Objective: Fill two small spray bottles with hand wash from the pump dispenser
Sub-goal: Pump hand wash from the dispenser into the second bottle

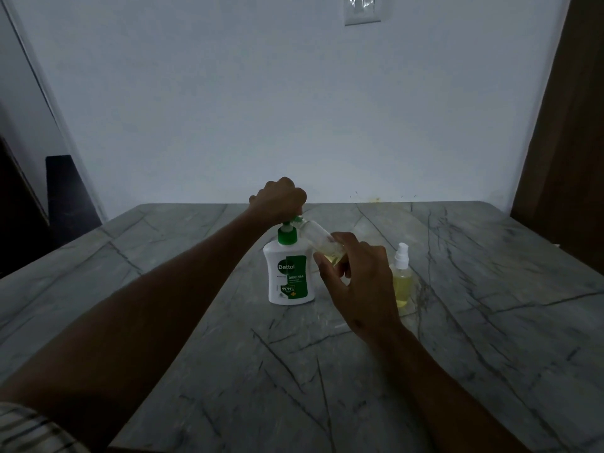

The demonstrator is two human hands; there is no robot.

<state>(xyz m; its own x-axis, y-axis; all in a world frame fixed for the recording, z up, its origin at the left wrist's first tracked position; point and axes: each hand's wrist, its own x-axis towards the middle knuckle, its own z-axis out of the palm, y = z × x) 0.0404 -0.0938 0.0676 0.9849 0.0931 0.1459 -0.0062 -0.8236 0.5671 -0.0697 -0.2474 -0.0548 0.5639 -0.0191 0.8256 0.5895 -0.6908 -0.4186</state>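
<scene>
— So, what sits furthest left?
— A dark panel (70, 194) leaning by the white wall (261, 109), past the edge of the grey veined marble table (196, 371). A striped sleeve (29, 429) shows at the bottom corner.
— And the left hand (281, 199)?
— It is curled into a fist on top of the green pump head (292, 223) of the Dettol hand wash dispenser (289, 273), which stands upright near the middle of the table. The fingers wrap over the pump.
— Where is the bottle being filled?
— The right hand (356, 276) grips a small clear spray bottle (318, 238) with its cap off, tilted, its open mouth up at the pump's nozzle. A little yellowish liquid lies in its lower end, partly hidden by the fingers.
— Further right?
— A second small spray bottle (401, 276) stands upright on the table just beside the right hand, white sprayer fitted, filled with pale yellow liquid. A switch plate (362, 9) is on the wall above, and a brown wooden panel (568, 142) lines the right edge.
</scene>
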